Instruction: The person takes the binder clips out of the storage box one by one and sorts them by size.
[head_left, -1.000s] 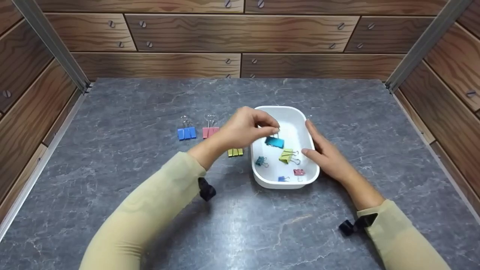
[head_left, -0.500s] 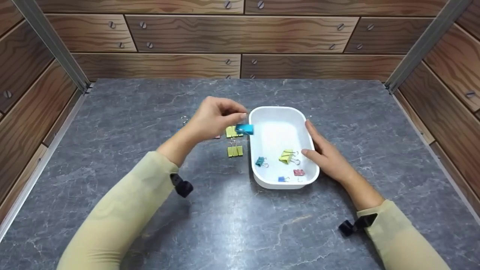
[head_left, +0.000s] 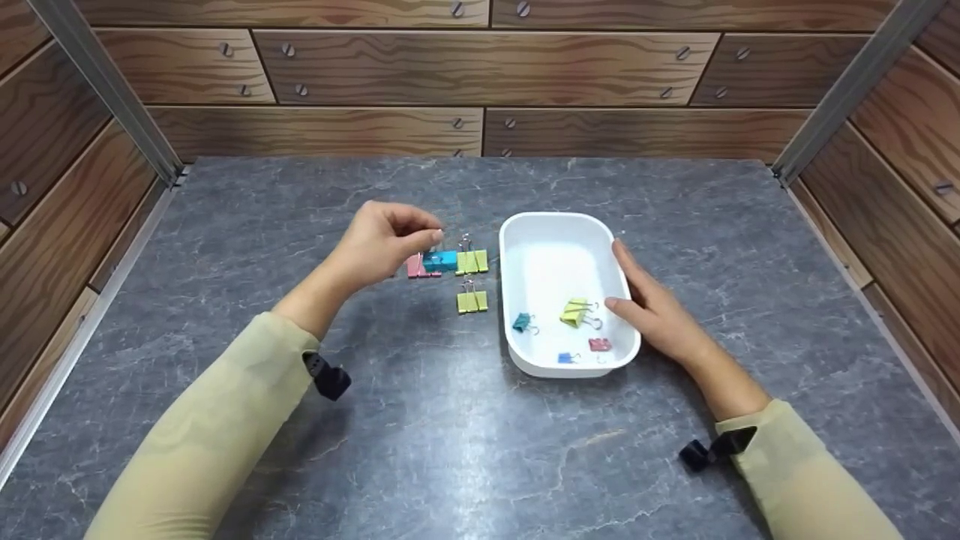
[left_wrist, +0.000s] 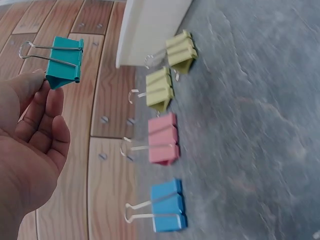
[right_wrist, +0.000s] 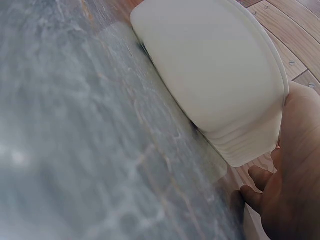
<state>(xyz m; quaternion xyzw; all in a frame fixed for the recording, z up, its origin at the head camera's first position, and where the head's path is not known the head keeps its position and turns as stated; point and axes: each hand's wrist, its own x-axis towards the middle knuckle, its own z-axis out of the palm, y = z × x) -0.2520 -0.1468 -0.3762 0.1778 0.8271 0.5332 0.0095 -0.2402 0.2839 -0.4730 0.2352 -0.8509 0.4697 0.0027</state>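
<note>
Clips sorted from tray to counter, midway.
Left hand (head_left: 382, 244) pinches the teal clip (left_wrist: 64, 62) above four laid-out clips (left_wrist: 162, 138); right hand (head_left: 652, 307), relaxed, steadies the tray (head_left: 559, 225); four remain inside.

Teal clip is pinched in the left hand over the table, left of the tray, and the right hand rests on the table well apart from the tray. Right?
Not quite. The right hand lies against the tray, fingers along its rim, as the head view shows. The left hand does pinch the teal clip left of the tray.
</note>
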